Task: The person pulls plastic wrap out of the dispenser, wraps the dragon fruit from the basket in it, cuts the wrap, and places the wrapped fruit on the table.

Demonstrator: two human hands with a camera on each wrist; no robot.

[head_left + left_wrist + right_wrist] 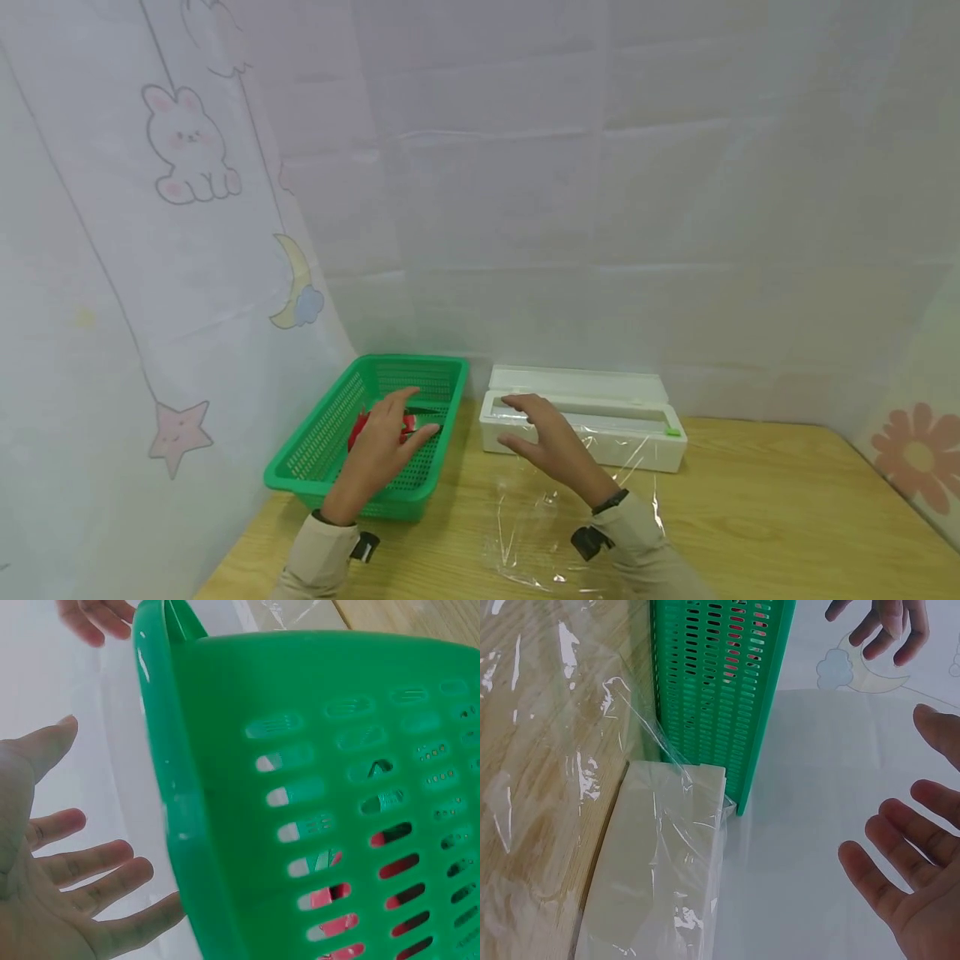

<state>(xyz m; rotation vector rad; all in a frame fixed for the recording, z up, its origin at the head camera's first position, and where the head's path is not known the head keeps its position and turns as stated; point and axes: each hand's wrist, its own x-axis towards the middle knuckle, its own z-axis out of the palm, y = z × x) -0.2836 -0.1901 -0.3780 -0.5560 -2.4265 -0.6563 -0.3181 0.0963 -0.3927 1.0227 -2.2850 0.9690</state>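
Note:
My left hand (381, 446) hovers over a green plastic basket (360, 490) with its fingers spread and nothing held. In the left wrist view, that hand (67, 900) appears beside the basket's rim. Inside the basket lie red items (360, 427), partly hidden by the hand, and dark pointed pieces. My right hand (558, 450) is raised in front of a long white cling film box (630, 450) whose lid (577, 382) stands up. Clear plastic film (536, 533) stretches from the box over the tabletop, under the right forearm. The right wrist view shows the right hand (922, 862) relaxed, holding nothing.
The wooden table (787, 500) extends to the right of the box. A bright green slider (672, 432) sits at the box's right end. Printed cloth (510, 208) hangs behind and at the left, close to the basket.

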